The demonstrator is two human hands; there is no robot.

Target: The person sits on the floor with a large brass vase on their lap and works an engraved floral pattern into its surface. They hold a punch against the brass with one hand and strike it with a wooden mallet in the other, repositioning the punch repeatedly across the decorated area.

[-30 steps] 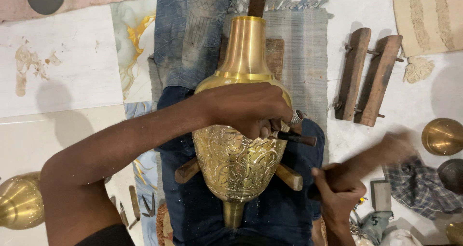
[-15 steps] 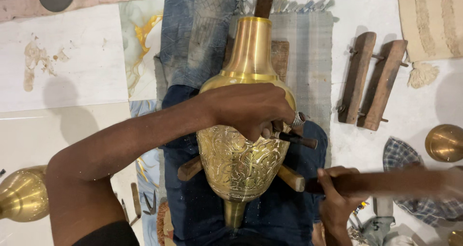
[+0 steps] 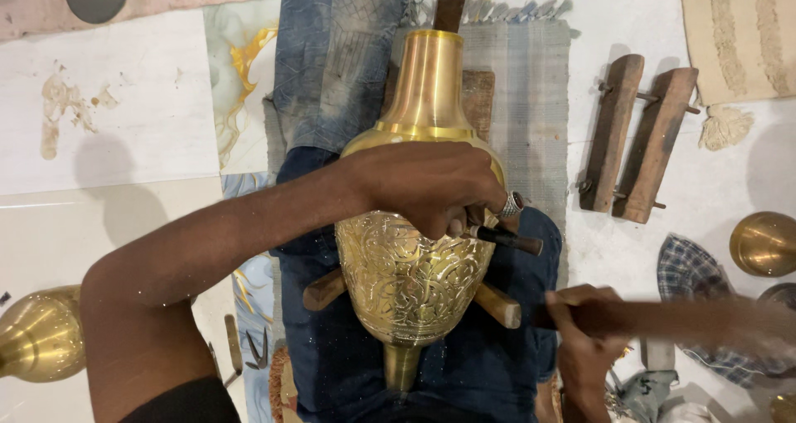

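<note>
Brass vase (image 3: 410, 265): left hand (image 3: 431, 187) still pinches chisel (image 3: 506, 239); right hand (image 3: 580, 323) grips blurred, perhaps-swinging mallet (image 3: 696, 319).

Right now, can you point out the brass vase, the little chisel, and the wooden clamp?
brass vase (image 3: 406, 282), head view, on its engraved belly.
chisel (image 3: 507, 240), head view, on its dark shaft beside the left hand.
wooden clamp (image 3: 637, 141), head view, between its two bars.
</note>
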